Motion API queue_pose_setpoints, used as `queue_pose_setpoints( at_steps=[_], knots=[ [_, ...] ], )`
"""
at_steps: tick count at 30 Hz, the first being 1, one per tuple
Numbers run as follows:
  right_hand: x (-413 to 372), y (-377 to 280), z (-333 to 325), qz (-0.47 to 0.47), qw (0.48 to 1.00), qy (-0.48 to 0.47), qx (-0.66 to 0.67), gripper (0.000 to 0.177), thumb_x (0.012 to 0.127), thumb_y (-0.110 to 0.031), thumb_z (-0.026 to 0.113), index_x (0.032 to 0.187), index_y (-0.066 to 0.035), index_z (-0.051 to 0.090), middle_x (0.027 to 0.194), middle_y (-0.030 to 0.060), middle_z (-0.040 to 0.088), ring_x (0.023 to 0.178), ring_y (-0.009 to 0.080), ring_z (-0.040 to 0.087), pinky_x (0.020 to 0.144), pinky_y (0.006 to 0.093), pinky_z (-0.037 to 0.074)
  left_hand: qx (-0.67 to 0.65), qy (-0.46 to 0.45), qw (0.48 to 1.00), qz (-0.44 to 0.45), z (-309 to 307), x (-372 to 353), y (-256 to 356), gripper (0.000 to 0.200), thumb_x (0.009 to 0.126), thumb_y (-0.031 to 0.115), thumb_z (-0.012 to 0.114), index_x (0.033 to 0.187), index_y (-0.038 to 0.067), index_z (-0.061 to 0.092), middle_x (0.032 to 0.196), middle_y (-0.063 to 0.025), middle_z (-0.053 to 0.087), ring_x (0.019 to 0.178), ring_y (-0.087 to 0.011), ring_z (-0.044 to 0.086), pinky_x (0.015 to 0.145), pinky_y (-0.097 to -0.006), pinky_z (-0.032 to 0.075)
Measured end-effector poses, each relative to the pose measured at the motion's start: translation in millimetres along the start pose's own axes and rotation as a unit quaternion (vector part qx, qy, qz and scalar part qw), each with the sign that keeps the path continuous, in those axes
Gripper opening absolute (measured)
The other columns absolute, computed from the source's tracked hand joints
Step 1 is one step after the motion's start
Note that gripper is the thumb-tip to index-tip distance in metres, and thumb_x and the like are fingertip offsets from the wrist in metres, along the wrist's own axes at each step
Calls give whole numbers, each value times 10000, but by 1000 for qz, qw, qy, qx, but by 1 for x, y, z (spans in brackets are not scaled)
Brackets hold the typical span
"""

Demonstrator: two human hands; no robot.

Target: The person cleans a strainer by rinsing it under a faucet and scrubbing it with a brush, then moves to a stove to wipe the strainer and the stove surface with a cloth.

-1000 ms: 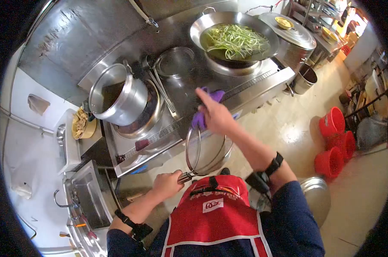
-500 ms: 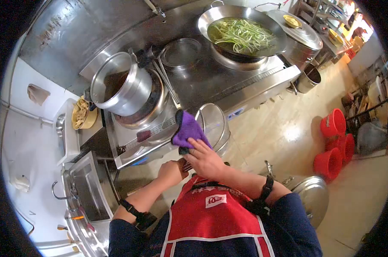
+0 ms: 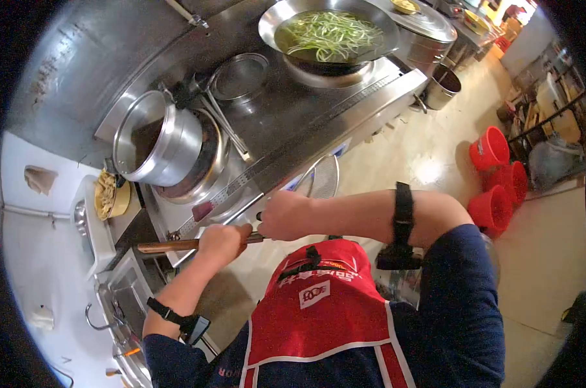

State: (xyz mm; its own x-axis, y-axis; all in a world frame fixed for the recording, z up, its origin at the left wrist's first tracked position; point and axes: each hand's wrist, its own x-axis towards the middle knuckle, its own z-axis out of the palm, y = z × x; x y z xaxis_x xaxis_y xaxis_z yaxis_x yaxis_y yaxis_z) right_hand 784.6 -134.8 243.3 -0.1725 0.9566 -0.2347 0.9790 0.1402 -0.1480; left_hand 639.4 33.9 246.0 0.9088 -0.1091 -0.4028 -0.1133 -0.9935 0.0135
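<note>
My left hand is wrapped round the wooden handle of a long-handled wire strainer. Beyond my other wrist, the strainer's mesh basket hangs beside the stove's front edge. My right hand is closed near the handle's metal end, back of the hand up. A small black edge at its fingers matches the trim of the purple cloth; the rest of the cloth is hidden beneath the hand.
On the stove stand a tilted metal pot and a wok holding green strips in liquid. Tongs lie between them. A yellow bowl is at left. Red buckets stand on the floor at right.
My left hand has moved left and up with the handle, whose wooden end now shows. My right hand has come up and left, turned over the cloth, which has gone from sight. The camera view has shifted.
</note>
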Motion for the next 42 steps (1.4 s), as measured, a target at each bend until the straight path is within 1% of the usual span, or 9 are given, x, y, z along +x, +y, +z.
queue_pose_setpoints(
  at_steps=[5, 10, 14, 22, 24, 28, 35, 39, 42],
  knots=[
    [-19, 27, -60, -1, 995, 49, 88, 325, 885, -397, 613, 902, -79, 674, 873, 126, 708, 836, 347, 687, 682, 459, 536, 17, 84, 996, 21, -17, -19, -14, 183, 750, 245, 743, 850, 125, 647, 676, -120, 664, 692, -325, 687, 627, -443, 534],
    [-63, 89, -86, -54, 945, 152, 285, 353, 894, -371, 662, 1000, -34, 673, 871, 154, 698, 835, 322, 686, 720, 401, 535, -1, 5, 1000, 26, -7, -58, -29, 283, 663, 291, 778, 842, 103, 667, 715, -115, 673, 711, -299, 689, 629, -425, 536],
    [-94, 108, -63, 192, 780, 269, 531, 648, 875, -467, 695, 1251, 52, 599, 1039, 151, 697, 938, 187, 643, 834, 344, 513, -155, 119, 981, 7, 14, -69, -18, 307, 653, 291, 783, 878, 103, 691, 744, -118, 684, 722, -309, 688, 641, -410, 542],
    [-107, 110, 16, 212, 562, 282, 748, 450, 968, -320, 632, 1269, 11, 582, 1032, 51, 676, 891, 111, 628, 795, 262, 523, -300, 114, 935, -150, 23, -65, -1, 310, 680, 260, 752, 897, 57, 663, 700, -136, 641, 639, -305, 651, 615, -405, 524],
    [-99, 100, 25, 205, 365, 386, 822, 374, 981, -305, 610, 1221, -18, 609, 1007, 35, 679, 839, 112, 637, 757, 257, 532, -326, 139, 921, -160, 35, -53, 1, 319, 684, 259, 748, 905, 50, 652, 677, -126, 624, 608, -294, 627, 605, -398, 519],
    [-84, 91, 31, 200, 207, 480, 829, 369, 987, -341, 584, 1201, -43, 630, 1040, 67, 686, 895, 159, 647, 807, 333, 542, -354, 193, 889, -217, 50, -24, 19, 345, 694, 267, 749, 915, 35, 622, 646, -110, 607, 560, -268, 589, 585, -375, 511],
    [-71, 52, 32, 173, 196, 509, 820, 440, 1030, -372, 427, 1239, -26, 601, 1142, 104, 685, 1024, 219, 655, 956, 389, 516, -446, 226, 831, -242, 27, -6, 34, 258, 747, 203, 734, 881, 34, 593, 631, -54, 582, 570, -152, 570, 556, -359, 478],
    [-34, 31, 44, 145, 78, 521, 838, 430, 1026, -459, 477, 1155, -67, 598, 1006, 48, 655, 896, 203, 613, 855, 381, 513, -567, 158, 761, -273, 25, 9, 34, 205, 794, 173, 708, 836, 36, 562, 639, -49, 598, 538, -140, 571, 523, -334, 479],
    [-28, 22, 46, 87, 128, 524, 837, 423, 1033, -462, 457, 1158, -79, 587, 993, 44, 650, 904, 206, 618, 864, 380, 511, -579, 194, 749, -256, 19, 12, 33, 200, 794, 151, 708, 839, 29, 556, 633, -43, 599, 530, -136, 582, 511, -323, 490]
  ],
)
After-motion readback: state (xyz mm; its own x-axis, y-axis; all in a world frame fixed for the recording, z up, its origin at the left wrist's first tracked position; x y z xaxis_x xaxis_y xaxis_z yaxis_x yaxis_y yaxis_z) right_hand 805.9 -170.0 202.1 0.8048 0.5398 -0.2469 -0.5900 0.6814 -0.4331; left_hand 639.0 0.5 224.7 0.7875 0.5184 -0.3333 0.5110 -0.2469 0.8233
